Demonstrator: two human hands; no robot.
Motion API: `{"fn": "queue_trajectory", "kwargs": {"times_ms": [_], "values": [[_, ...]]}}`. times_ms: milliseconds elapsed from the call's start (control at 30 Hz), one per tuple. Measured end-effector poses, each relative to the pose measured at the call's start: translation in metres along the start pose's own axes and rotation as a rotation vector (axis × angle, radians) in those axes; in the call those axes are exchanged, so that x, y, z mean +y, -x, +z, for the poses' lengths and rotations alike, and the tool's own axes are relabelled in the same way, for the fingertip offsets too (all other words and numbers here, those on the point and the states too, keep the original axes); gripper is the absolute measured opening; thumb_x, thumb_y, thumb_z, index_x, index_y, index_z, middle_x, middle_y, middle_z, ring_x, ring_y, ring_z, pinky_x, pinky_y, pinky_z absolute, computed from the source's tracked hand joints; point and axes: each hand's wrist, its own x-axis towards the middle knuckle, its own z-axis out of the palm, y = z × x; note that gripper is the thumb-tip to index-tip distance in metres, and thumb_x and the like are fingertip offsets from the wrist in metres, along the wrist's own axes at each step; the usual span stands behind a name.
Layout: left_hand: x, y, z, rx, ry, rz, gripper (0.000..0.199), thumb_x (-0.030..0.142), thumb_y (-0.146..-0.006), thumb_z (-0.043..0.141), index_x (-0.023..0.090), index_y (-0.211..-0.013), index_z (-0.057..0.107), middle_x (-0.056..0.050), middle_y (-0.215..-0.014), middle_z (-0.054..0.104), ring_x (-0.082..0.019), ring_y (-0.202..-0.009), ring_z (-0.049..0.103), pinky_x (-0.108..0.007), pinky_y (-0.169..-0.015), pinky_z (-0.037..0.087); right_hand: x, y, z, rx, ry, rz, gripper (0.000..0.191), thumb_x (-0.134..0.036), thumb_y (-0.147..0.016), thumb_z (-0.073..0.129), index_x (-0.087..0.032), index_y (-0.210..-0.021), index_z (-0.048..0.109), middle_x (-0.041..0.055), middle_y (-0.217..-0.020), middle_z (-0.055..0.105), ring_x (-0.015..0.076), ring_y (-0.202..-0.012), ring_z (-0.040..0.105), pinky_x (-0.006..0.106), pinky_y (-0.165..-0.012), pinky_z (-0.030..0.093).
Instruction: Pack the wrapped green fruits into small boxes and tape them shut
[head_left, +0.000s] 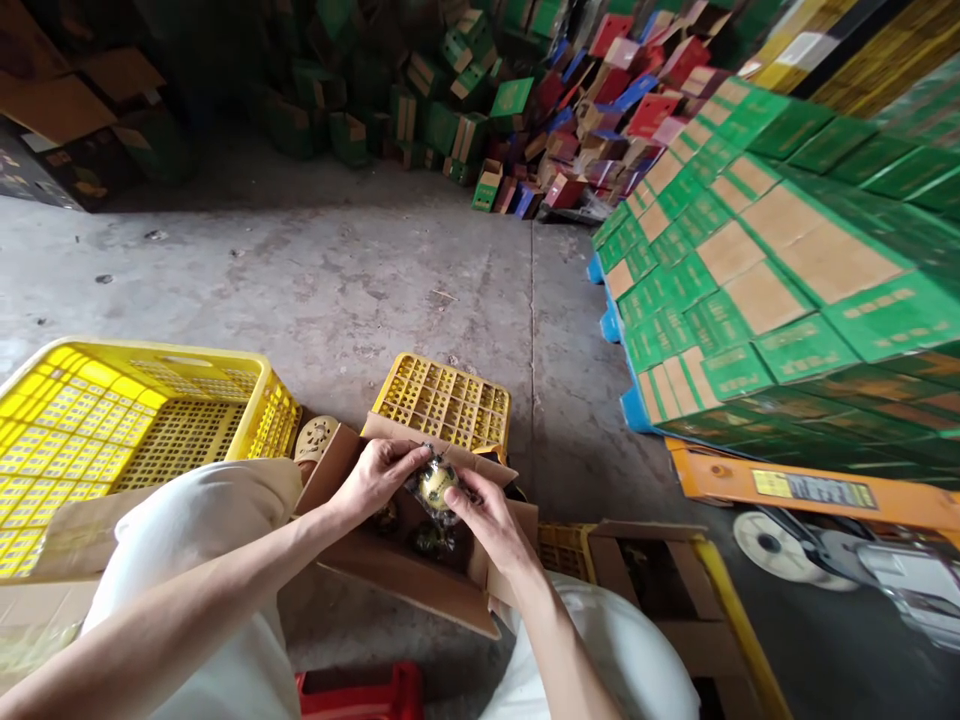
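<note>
A small yellowish round item in clear plastic wrap (436, 484) is held between my two hands, above an open cardboard box (420, 588). My left hand (381, 476) pinches the top of the wrap between thumb and fingers. On the other side, my right hand (487, 510) grips the item, its thumb across the front. Inside the box lie several more wrapped items (430, 540), partly in shadow. The box stands between my knees, its flaps spread outward.
Yellow crates stand at the left (262, 400) and beyond the box (450, 395). Another open carton (682, 630) is at the lower right. Green boxes (720, 310) are stacked beside an orange pallet jack (825, 490). A red stool (405, 690) shows below.
</note>
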Motion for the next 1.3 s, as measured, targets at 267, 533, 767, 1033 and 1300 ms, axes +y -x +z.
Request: {"fn": "queue_trajectory", "kwargs": {"times_ms": [267,533,767,1033,1300], "values": [[0.016,0.009,-0.005,-0.238,0.41,-0.112,0.086,0.049,-0.079,0.097,0.025,-0.154,0.063,-0.008,-0.121,0.078,-0.025,-0.111,0.073,-0.034,-0.097,0.056,0.001,-0.004,0.023,-0.028,-0.463,0.155,0.055,-0.076,-0.085,0.081,-0.024,-0.104,0.084,0.0067,-0.09,0.082,0.0237,-0.077,0.077,0.036,-0.068,0.064],[0.019,0.017,-0.001,-0.222,0.456,-0.019,0.049,0.039,-0.076,0.101,0.017,-0.114,0.079,-0.007,-0.106,0.083,-0.023,-0.099,0.077,-0.034,-0.096,0.06,-0.013,0.011,0.035,0.204,-0.244,0.126,0.059,-0.077,-0.085,0.079,-0.024,-0.11,0.083,0.009,-0.106,0.083,0.0306,-0.101,0.079,0.041,-0.081,0.066],[0.007,0.015,0.007,-0.091,0.384,-0.034,0.061,0.038,-0.066,0.106,0.018,-0.114,0.073,-0.005,-0.102,0.083,-0.02,-0.091,0.077,-0.03,-0.087,0.059,-0.024,0.024,0.023,0.037,-0.151,-0.106,0.059,-0.062,-0.087,0.086,-0.03,-0.135,0.077,0.0071,-0.139,0.078,0.0293,-0.128,0.073,0.043,-0.111,0.059],[0.013,0.011,0.027,-0.269,0.389,-0.059,0.065,0.041,-0.077,0.1,0.016,-0.131,0.073,-0.012,-0.127,0.08,-0.03,-0.119,0.074,-0.038,-0.104,0.056,-0.022,0.026,0.012,0.144,-0.262,-0.035,0.048,-0.053,-0.082,0.091,-0.027,-0.121,0.083,0.0057,-0.115,0.085,0.0301,-0.113,0.078,0.043,-0.103,0.061],[0.004,0.009,0.036,-0.266,0.342,-0.026,0.061,0.035,-0.073,0.102,0.018,-0.125,0.074,-0.01,-0.123,0.08,-0.028,-0.114,0.075,-0.039,-0.103,0.057,-0.023,0.032,0.0,0.207,-0.177,-0.133,0.059,-0.048,-0.082,0.091,-0.03,-0.135,0.073,0.0086,-0.135,0.077,0.0291,-0.121,0.075,0.042,-0.103,0.063]]}}
